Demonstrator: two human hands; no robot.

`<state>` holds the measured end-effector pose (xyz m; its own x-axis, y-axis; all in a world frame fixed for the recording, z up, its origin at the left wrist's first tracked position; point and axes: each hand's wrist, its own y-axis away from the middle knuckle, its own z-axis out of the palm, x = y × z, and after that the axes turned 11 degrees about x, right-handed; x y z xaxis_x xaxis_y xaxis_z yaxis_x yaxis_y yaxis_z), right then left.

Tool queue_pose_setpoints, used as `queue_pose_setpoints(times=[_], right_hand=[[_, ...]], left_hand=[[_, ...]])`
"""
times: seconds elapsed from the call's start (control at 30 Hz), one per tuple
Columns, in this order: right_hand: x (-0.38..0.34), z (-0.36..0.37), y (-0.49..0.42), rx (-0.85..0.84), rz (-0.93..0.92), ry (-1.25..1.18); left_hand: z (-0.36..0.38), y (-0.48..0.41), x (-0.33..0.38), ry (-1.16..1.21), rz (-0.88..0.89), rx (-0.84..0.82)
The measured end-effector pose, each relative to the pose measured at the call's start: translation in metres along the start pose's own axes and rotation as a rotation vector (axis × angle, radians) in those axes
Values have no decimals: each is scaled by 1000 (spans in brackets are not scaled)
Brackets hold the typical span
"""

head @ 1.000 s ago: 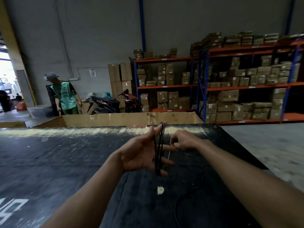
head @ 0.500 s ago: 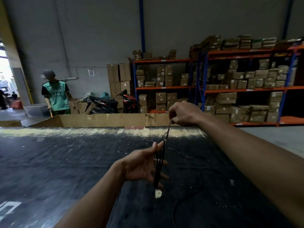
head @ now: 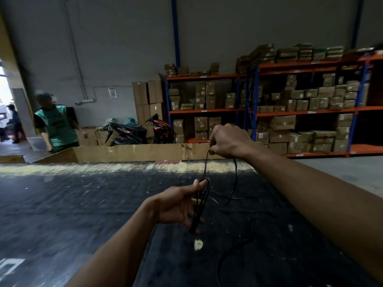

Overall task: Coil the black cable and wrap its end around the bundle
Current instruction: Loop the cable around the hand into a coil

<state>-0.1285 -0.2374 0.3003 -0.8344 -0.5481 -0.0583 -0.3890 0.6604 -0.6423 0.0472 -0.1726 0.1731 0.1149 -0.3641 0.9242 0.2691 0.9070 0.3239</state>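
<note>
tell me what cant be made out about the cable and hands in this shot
Head view only:
- Loop count in the coil: strands overlap, dark and blurred against the left hand.
- Right hand grip: fingertips curl out of sight.
- Loose cable end: lost against the black table, running off the bottom edge.

Dark worktable [head: 83,204], scuffed, pale worn strip along its far edge, small pale chip on top near the front. Cardboard wall [head: 128,152] stands just behind the table's far edge. Beyond it, parked black-and-red motorbikes [head: 141,131]. Behind-right of the table, blue-and-orange shelving [head: 306,110] packed with brown boxes [head: 284,123]. Tall carton stack [head: 148,100] left of the shelving. Bystander in green vest [head: 56,123] behind-left of the table, near a bright doorway.
</note>
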Motion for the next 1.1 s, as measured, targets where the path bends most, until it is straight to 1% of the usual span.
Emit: queue_pose_setpoints(times=[0.1, 0.17, 0.27, 0.33, 0.4, 0.47, 0.57, 0.63, 0.73, 0.87, 0.93, 1.0, 1.1], right_hand=[[-4, -2, 2, -1, 23, -27], [-7, -6, 6, -41, 38, -119], [-14, -9, 21, -181, 68, -318], [-21, -5, 39, -291, 106, -404], [-27, 3, 57, -375, 154, -493], [-33, 10, 74, -412, 214, -610], [-40, 18, 100, -477, 301, -823], [-45, 28, 119, -538, 321, -904], [-46, 46, 141, -621, 312, -921], [-35, 66, 150, -658, 356, -1000], [-29, 75, 147, -675, 331, -1021], [-19, 84, 139, -652, 266, -923], [2, 94, 119, -564, 192, -789]], left_hand=[[-1, 1, 1, 23, 20, -5], [-5, 4, 5, 64, 56, 22], [-13, 9, 14, 138, 153, 37], [-17, 10, 22, 154, 213, 66], [-18, 8, 30, 177, 243, 58], [-18, 6, 36, 210, 275, 46], [-16, 4, 45, 242, 336, 107], [-16, 3, 50, 258, 376, 127], [-12, 4, 55, 269, 410, 76], [0, 7, 57, 299, 403, 7], [4, 7, 56, 298, 397, -24], [9, 9, 54, 262, 371, -76], [16, 12, 47, 202, 302, -180]])
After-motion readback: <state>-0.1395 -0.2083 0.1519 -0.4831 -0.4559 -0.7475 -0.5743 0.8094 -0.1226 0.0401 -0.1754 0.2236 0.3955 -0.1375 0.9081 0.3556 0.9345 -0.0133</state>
